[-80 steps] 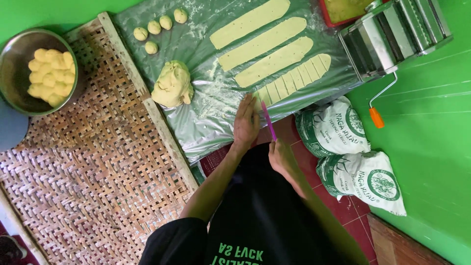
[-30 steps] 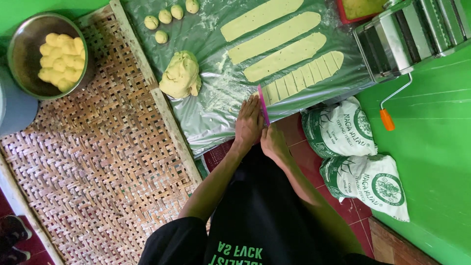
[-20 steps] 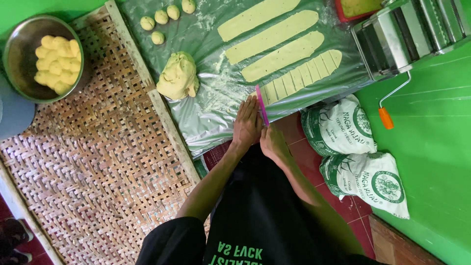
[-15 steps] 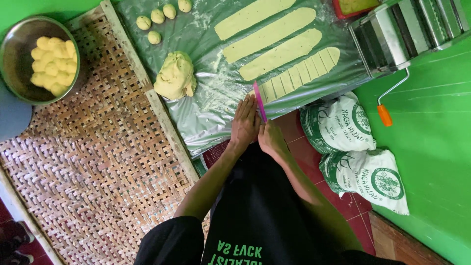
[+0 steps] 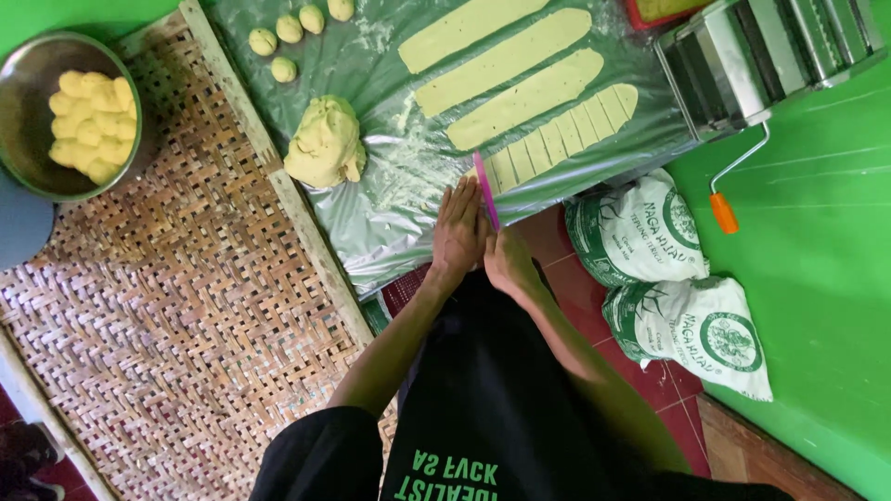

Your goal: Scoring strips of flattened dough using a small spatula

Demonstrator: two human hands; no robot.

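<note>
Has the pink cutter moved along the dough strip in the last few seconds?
Yes. The pink cutter has shifted along the cut strip toward its near end, away from the roller machine, with both hands following.

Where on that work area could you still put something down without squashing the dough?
The woven bamboo tray is bare from the metal bowl down to the near edge. On the plastic sheet, there is room between the dough lump and the left hand. It is crowded at the dough strips, the small dough balls, and the pink cutter in the right hand.
</note>
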